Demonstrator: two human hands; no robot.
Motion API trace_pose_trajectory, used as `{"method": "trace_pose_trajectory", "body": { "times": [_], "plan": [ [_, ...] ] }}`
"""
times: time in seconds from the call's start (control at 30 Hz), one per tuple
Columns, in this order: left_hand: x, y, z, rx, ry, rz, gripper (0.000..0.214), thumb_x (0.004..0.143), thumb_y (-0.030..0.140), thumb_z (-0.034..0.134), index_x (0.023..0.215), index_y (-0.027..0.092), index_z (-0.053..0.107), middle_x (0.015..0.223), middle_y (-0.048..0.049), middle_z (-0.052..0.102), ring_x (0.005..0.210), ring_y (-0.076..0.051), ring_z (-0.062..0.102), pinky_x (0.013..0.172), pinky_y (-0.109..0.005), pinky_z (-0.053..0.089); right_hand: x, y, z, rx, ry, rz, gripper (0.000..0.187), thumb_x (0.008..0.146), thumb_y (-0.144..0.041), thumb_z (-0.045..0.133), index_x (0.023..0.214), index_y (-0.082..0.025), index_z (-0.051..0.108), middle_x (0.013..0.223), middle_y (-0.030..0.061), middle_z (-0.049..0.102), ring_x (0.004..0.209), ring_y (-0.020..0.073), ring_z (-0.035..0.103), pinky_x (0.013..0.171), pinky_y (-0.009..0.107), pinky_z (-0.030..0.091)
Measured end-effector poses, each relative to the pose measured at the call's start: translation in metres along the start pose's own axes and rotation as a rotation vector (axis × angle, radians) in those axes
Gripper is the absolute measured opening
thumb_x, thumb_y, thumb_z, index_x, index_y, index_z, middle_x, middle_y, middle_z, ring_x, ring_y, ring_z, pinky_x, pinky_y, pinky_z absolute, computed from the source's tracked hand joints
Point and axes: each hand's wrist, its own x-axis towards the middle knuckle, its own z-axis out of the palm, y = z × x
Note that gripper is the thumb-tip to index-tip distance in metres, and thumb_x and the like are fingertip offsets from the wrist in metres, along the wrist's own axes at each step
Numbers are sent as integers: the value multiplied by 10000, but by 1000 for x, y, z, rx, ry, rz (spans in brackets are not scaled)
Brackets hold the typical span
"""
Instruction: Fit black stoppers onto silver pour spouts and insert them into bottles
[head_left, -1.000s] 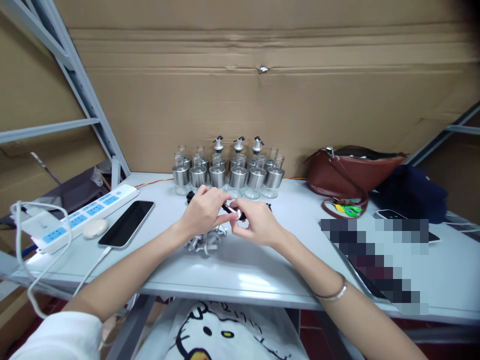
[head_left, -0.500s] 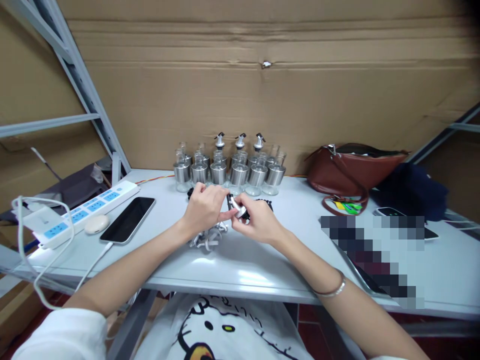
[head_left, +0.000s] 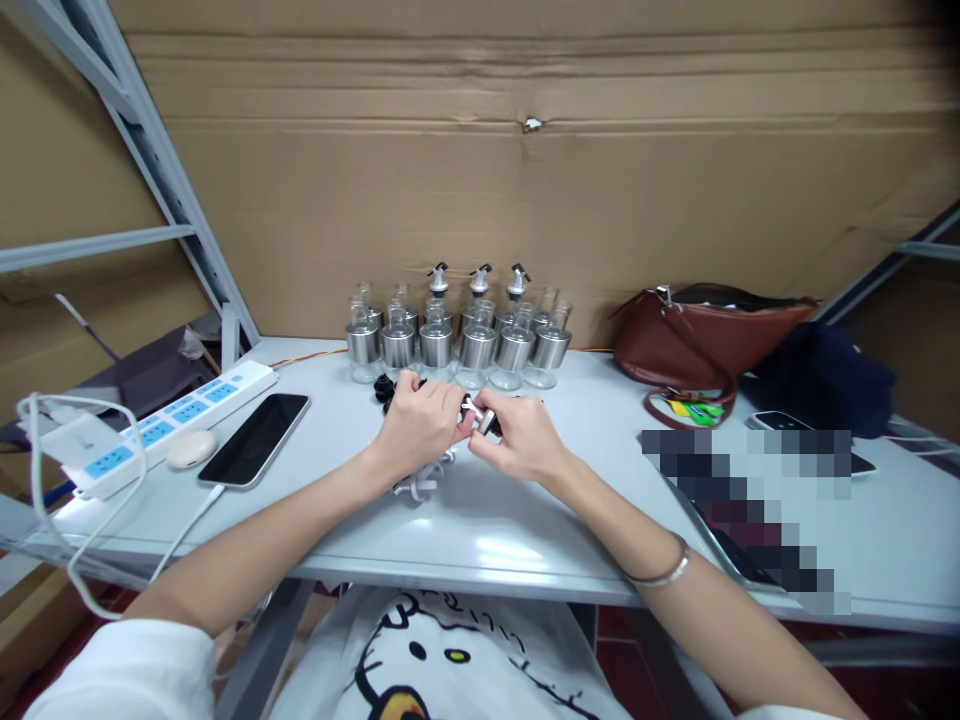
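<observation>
A silver-and-black bottle pour spout [head_left: 484, 416] is held between my two hands above the table. My left hand [head_left: 417, 420] closes over its left, black end, hiding most of that part. Thumb and fingers of my right hand [head_left: 521, 438] pinch the silver body from the right. Black stopper parts [head_left: 384, 388] lie just behind my left hand, partly covered by it. Silvery-white curled pieces [head_left: 418, 484] rest below that hand. Several glass bottles with steel sleeves [head_left: 477, 348] stand in rows beyond the hands; three at the back carry pour spouts [head_left: 480, 279].
A white power strip [head_left: 180, 420], a black phone [head_left: 255, 440] and a round cream case [head_left: 193, 450] are on the left. On the right lie a brown leather bag [head_left: 712, 345], a dark blue cloth item [head_left: 825, 380] and a pixelated flat object. Cardboard [head_left: 375, 190] walls the back.
My left hand's fingers have come to the right and closed over the spout's black end. The spout is now more covered by both hands. The bottles have stayed put.
</observation>
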Motion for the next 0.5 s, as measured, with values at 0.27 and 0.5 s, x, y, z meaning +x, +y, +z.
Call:
{"method": "trace_pose_trajectory", "body": {
  "times": [0.27, 0.5],
  "plan": [
    [3, 1, -6, 68, 14, 27, 302, 922, 252, 369, 677, 156, 518, 587, -26, 570, 594, -185, 497, 646, -343, 250, 0, -1, 0, -73, 81, -37, 115, 659, -303, 480, 636, -194, 450, 453, -49, 389, 405, 88, 300, 452, 219, 240],
    [1, 5, -1, 76, -32, 63, 304, 914, 172, 321, 683, 149, 517, 599, -36, 555, 588, -203, 488, 660, -347, 262, -1, 4, 4, -162, 83, -91, 158, 684, -322, 460, 590, -201, 421, 415, -37, 413, 388, 94, 302, 449, 231, 224]
  ]
}}
